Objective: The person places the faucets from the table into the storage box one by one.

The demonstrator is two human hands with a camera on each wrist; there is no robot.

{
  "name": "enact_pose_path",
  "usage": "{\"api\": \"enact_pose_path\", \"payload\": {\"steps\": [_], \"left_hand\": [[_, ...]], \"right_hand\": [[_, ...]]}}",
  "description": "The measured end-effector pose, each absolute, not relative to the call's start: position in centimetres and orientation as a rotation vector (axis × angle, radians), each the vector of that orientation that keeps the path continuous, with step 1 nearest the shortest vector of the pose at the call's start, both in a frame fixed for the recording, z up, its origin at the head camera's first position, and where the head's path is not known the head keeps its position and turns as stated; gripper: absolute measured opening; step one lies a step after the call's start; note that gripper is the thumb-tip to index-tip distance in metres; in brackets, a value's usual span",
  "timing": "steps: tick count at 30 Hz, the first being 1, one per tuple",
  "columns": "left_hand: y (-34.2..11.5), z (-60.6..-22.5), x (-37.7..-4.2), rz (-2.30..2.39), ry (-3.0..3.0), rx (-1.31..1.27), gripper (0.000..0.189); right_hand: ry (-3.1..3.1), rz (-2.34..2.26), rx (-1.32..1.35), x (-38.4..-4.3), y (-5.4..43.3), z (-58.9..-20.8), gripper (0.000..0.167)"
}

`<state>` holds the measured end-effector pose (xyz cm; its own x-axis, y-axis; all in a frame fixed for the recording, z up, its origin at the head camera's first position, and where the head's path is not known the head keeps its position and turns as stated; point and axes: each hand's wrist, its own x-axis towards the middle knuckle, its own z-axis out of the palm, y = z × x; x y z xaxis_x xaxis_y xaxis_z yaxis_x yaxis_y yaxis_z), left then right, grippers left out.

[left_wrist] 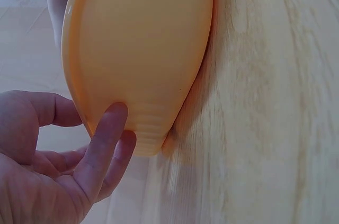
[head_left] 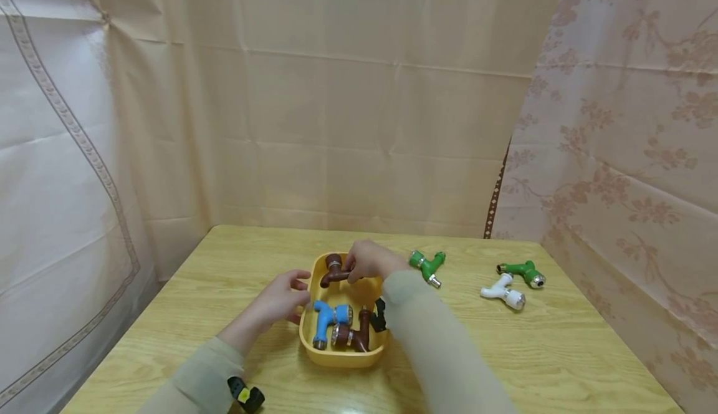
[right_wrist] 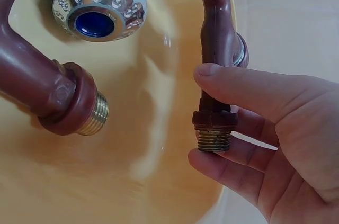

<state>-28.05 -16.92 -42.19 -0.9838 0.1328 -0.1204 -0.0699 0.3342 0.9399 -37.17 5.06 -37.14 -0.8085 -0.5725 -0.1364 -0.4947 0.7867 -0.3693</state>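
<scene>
A yellow oval tray [head_left: 305, 333] sits on the wooden table. My right hand [head_left: 367, 263] pinches a brown tap fitting [head_left: 335, 272] over the tray's far end; the right wrist view shows the thumb [right_wrist: 249, 89] and fingers around the brown tap fitting [right_wrist: 216, 49] near its brass thread. My left hand [head_left: 286, 298] holds the tray's left rim, and the fingers [left_wrist: 106, 139] press the yellow tray's [left_wrist: 137, 49] outer wall. Inside lie a blue tap fitting [head_left: 326, 319], a second brown tap fitting [head_left: 352, 334] and a black piece [head_left: 379, 315].
Two green tap fittings [head_left: 427, 265] [head_left: 521, 272] and a white tap fitting [head_left: 503, 291] lie on the table [head_left: 561, 351] to the right of the tray. Cloth curtains enclose the table at the back and both sides. A small black and yellow band [head_left: 245, 395] is on my left sleeve.
</scene>
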Motion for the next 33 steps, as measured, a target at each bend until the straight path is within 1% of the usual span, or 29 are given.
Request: {"api": "enact_pose_path", "payload": {"steps": [5,19,25,33], "left_hand": [[-16.99,-42.24,-27.95,1.732,2.412,0.066,0.055],[-17.11,-42.49,-28.02,1.749,2.405,0.09,0.055],[-17.08,-42.44,-27.91,1.747,2.408,0.089,0.054],[-17.06,-42.44,-27.89,1.763,2.394,0.093,0.054]], "right_hand": [[2.756,-0.435,-0.843,-37.09,4.86,-37.25,0.011],[2.759,-0.471,-0.75,-37.24,4.68,-38.12,0.012],[2.758,-0.512,-0.745,-37.08,4.79,-37.85,0.022],[2.751,-0.552,-0.818,-36.77,5.53,-37.29,0.025]]}}
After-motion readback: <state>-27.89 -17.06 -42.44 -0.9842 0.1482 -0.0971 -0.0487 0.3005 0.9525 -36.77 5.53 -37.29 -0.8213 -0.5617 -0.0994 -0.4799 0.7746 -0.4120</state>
